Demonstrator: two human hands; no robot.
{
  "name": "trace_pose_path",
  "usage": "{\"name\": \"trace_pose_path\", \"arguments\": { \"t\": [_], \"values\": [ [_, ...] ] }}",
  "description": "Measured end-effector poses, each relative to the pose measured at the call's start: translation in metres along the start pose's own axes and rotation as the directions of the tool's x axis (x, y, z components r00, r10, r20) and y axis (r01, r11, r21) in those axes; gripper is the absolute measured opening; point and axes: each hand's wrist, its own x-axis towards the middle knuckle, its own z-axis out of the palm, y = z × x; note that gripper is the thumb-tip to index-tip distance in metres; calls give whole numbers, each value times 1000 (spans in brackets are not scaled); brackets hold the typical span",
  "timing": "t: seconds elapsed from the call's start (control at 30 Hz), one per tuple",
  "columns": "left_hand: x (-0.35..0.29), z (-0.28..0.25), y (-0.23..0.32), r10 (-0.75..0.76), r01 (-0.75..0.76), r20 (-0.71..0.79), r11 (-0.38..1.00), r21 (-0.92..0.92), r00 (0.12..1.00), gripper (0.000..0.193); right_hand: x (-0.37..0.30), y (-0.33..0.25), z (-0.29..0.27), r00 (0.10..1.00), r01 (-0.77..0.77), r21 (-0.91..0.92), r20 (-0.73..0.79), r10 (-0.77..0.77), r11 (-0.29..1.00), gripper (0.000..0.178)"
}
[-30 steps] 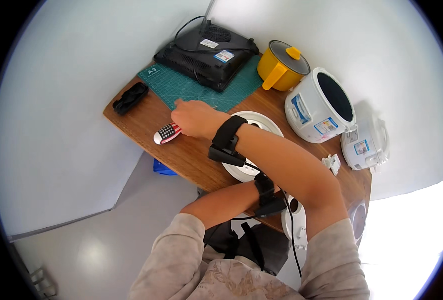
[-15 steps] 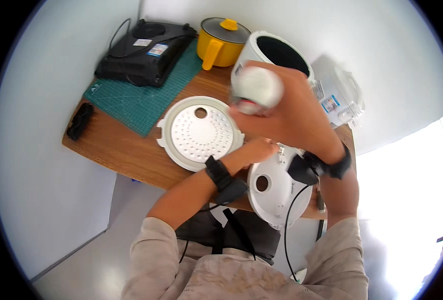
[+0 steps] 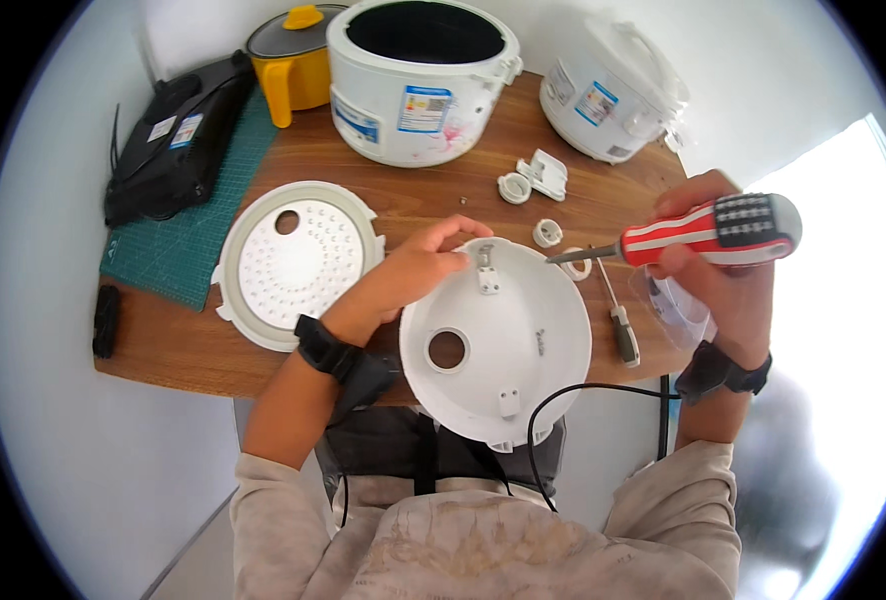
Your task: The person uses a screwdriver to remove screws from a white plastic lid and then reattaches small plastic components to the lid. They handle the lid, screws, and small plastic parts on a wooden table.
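Note:
My left hand [image 3: 408, 275] grips the upper left rim of a round white rice cooker lid shell [image 3: 508, 320], its fingers beside a small metal bracket [image 3: 485, 258]. The shell lies with its hollow side up, a round hole at its left, and overhangs the table's front edge. In my right hand [image 3: 728, 295] is a screwdriver [image 3: 688, 235] with a red, black and grey handle. It lies nearly level, its shaft pointing left, the tip over the shell's upper right rim; whether they touch, I cannot tell. A round inner lid plate [image 3: 308, 262] with dimples rests left of my left hand.
Behind stand an open white rice cooker [image 3: 423, 110], a closed one [image 3: 613, 90] and a yellow pot [image 3: 298, 70]. A black appliance [image 3: 178, 150] sits on a green mat [image 3: 178, 255]. Small white parts [image 3: 543, 175] and a second screwdriver [image 3: 623, 330] lie near the shell. A black cable [image 3: 603, 387] crosses it.
My right hand has swung right, bringing the screwdriver from upright over the shell to nearly level. My left hand has shifted to the shell's rim. The view has moved too, showing more of the table's right.

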Motion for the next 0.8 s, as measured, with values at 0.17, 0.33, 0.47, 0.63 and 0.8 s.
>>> {"name": "trace_pose_path", "arguments": {
  "t": [0.17,0.33,0.47,0.63,0.8],
  "values": [
    [1,8,0,6,-6,-5,998,70,1000,38,-14,-24,-53,980,173,-247,-52,-191,953,38],
    [0,7,0,56,-50,-57,995,89,997,37,-14,-39,-100,945,267,-375,-77,-317,888,50],
    [1,7,3,47,-39,-66,992,121,997,37,-39,-40,-95,973,189,-289,-77,-220,939,48],
    [3,2,-4,90,-83,-69,992,98,994,38,-60,13,-15,996,69,-128,-45,-76,989,32],
    [2,5,-1,68,-62,-69,994,87,995,37,-62,57,39,980,-10,-102,-197,-11,995,31]
  ]
}}
